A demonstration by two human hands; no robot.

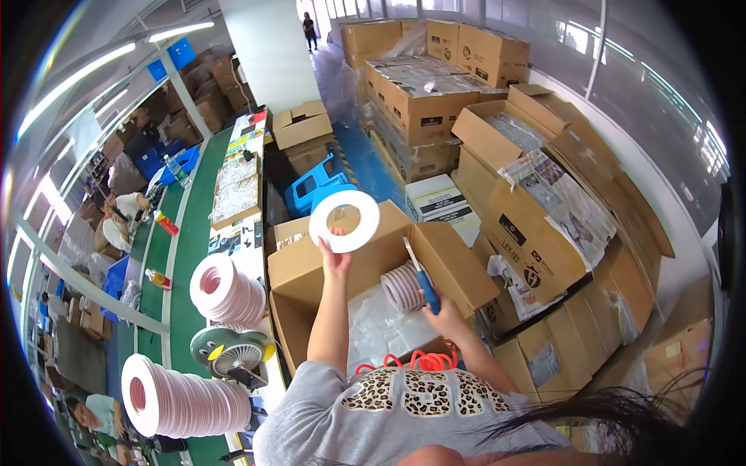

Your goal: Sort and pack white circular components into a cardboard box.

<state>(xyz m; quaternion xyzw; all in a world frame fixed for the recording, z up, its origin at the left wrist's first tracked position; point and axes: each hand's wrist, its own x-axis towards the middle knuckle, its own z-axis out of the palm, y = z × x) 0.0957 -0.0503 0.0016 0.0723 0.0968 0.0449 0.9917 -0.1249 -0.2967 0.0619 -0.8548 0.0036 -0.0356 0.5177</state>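
My left hand (336, 256) holds up a flat white ring (319, 223), gripping its lower edge. In my right hand (448, 317) is a blue-handled tool (427, 291) with a slim pale shaft pointing up; I cannot make out its exact kind. Both hands are above an open cardboard box (299, 272) in front of me. Inside the box, a row of stacked white rings (400, 289) lies beside clear plastic wrapping (381, 328). A red coiled hose (432, 361) hangs against my shirt; where it connects is hidden.
Two stacks of pale rings (233, 293) (194, 398) and a small green fan (233, 353) stand on the bench at left, by a green conveyor (183, 272). A blue plastic step stool (317, 182) is beyond the box. Large cartons (513, 241) crowd the right. Other people sit across the conveyor.
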